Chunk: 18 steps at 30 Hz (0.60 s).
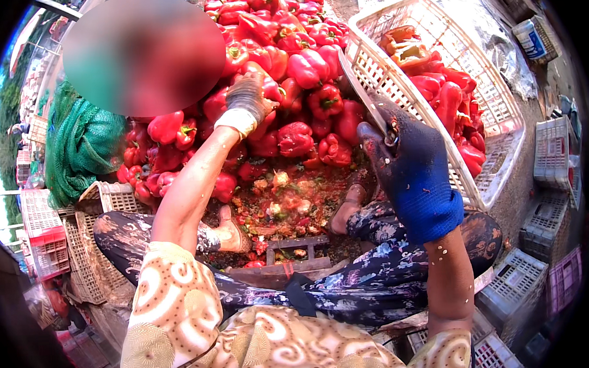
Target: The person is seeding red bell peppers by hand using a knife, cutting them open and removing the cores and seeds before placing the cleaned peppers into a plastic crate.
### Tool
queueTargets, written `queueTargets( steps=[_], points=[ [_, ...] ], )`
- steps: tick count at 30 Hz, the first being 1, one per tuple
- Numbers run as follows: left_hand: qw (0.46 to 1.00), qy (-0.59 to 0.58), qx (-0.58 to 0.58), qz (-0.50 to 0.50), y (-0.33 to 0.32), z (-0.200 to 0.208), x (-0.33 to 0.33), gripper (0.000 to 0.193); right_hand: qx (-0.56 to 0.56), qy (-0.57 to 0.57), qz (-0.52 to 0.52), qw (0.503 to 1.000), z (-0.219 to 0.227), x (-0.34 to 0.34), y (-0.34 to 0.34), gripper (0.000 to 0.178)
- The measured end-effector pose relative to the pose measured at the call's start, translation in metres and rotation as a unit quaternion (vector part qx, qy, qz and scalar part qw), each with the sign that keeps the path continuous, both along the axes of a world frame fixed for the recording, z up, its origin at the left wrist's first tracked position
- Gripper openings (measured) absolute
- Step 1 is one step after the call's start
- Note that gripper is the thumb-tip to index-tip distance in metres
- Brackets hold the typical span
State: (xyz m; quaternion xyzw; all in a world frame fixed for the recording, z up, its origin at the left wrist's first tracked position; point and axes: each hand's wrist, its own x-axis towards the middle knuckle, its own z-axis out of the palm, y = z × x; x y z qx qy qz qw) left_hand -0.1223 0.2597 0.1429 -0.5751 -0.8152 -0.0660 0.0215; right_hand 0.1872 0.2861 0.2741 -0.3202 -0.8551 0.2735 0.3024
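My left hand (pixel 248 97), in a dark glove with a pale cuff, reaches into a heap of red bell peppers (pixel 306 68). Its fingers curl down over a red bell pepper (pixel 272 89), which they partly hide. On the right, my right hand (pixel 415 152), in a dark and blue glove, is closed round a knife (pixel 359 82). The blade points up and away, close to the near wall of a white plastic crate (pixel 385 71). Cut red peppers (pixel 448 101) lie in that crate. Most of the knife's handle is hidden by the glove.
Pepper scraps and seeds (pixel 282 201) cover the ground between my feet. Green netting (pixel 82 144) bunches at the left, above stacked plastic crates (pixel 46 228). More crates (pixel 516 283) stand at the right. A blurred patch covers the upper left.
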Motion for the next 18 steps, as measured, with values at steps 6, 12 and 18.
queueTargets(
  steps=[6,12,18],
  points=[
    [0.8,-0.51,0.315,0.027,-0.045,0.007,0.044,0.043,-0.243,0.002,0.047,0.969,-0.024,-0.017,-0.023,0.026],
    [0.692,-0.595,0.406,0.053,-0.06,0.054,0.104,0.042,-0.388,0.069,0.115,0.912,-0.029,-0.044,-0.041,0.021],
    [0.705,-0.541,0.455,0.059,-0.067,0.066,0.118,0.045,-0.465,-0.004,0.101,0.88,-0.015,-0.053,-0.047,0.022]
  ],
)
